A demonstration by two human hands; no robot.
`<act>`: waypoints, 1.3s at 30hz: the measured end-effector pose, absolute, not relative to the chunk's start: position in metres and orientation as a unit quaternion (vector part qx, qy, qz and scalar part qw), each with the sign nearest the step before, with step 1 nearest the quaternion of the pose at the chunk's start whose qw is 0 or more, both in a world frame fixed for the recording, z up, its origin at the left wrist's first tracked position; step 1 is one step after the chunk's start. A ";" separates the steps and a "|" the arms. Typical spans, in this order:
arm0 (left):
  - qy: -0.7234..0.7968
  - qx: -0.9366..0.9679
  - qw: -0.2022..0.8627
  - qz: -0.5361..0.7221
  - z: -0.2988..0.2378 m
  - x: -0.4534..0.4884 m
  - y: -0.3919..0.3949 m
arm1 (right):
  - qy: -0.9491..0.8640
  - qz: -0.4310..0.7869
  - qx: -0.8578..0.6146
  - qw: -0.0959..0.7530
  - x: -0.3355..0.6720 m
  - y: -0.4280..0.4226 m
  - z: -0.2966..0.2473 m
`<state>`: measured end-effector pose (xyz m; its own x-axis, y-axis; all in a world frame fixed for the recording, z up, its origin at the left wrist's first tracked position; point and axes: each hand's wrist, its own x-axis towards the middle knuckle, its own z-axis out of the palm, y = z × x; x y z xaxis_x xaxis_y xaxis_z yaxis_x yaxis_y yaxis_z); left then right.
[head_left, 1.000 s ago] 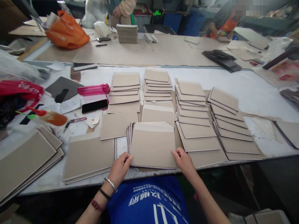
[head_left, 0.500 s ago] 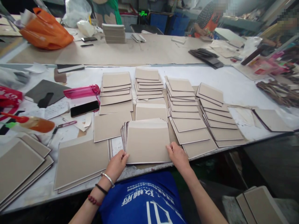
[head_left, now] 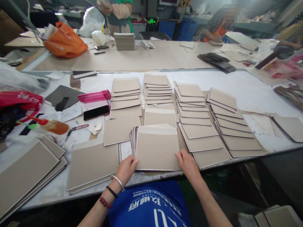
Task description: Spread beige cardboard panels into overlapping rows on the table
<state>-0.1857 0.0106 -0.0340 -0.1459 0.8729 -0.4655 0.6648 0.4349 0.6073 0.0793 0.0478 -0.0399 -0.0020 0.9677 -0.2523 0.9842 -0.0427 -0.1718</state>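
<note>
A stack of grey cardboard sheets (head_left: 157,146) stands tilted on the near edge of the white table (head_left: 251,91), fanned at its left side. My left hand (head_left: 126,168) grips the stack's lower left corner, fingers curled around it. My right hand (head_left: 188,164) holds the lower right corner, thumb on the front sheet. Behind the stack, four columns of overlapping grey cards (head_left: 196,116) run away from me. A single card (head_left: 120,130) lies flat to the left of the stack.
Larger grey boards (head_left: 92,164) lie at the near left, more (head_left: 26,170) at the far left edge. A pink bottle (head_left: 94,95), a black phone (head_left: 96,112), a glue bottle (head_left: 50,125) and a red bag (head_left: 20,99) sit left. Other people work at the far table.
Only the view has shifted, swinging right and then back. My hands keep the same hold on the stack's lower corners.
</note>
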 end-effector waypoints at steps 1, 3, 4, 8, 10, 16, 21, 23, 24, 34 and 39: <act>0.746 0.509 0.407 0.134 -0.035 -0.186 0.011 | 0.694 -0.150 0.704 0.024 0.080 0.048 -0.041; 0.746 0.501 0.416 0.139 -0.037 -0.186 0.011 | 0.698 -0.148 0.700 0.019 0.080 0.049 -0.043; 0.746 0.499 0.418 0.141 -0.037 -0.187 0.011 | 0.699 -0.148 0.699 0.018 0.080 0.049 -0.043; 0.741 0.496 0.431 0.143 -0.037 -0.188 0.011 | 0.695 -0.149 0.703 0.030 0.079 0.050 -0.041; 0.738 0.495 0.437 0.140 -0.036 -0.188 0.012 | 0.691 -0.157 0.705 0.034 0.079 0.050 -0.039; 0.732 0.488 0.458 0.128 -0.037 -0.189 0.013 | 0.678 -0.179 0.712 0.023 0.078 0.050 -0.036; 0.726 0.481 0.471 0.139 -0.037 -0.190 0.012 | 0.681 -0.187 0.708 0.007 0.078 0.049 -0.034; 0.727 0.486 0.467 0.134 -0.038 -0.190 0.012 | 0.680 -0.190 0.708 0.003 0.079 0.049 -0.035; 0.727 0.487 0.465 0.131 -0.038 -0.190 0.013 | 0.680 -0.193 0.707 0.001 0.079 0.049 -0.035; 0.732 0.491 0.459 0.111 -0.043 -0.190 0.012 | 0.672 -0.213 0.709 -0.005 0.081 0.052 -0.040; 0.742 0.504 0.429 0.109 -0.042 -0.189 0.012 | 0.675 -0.195 0.712 0.020 0.082 0.052 -0.047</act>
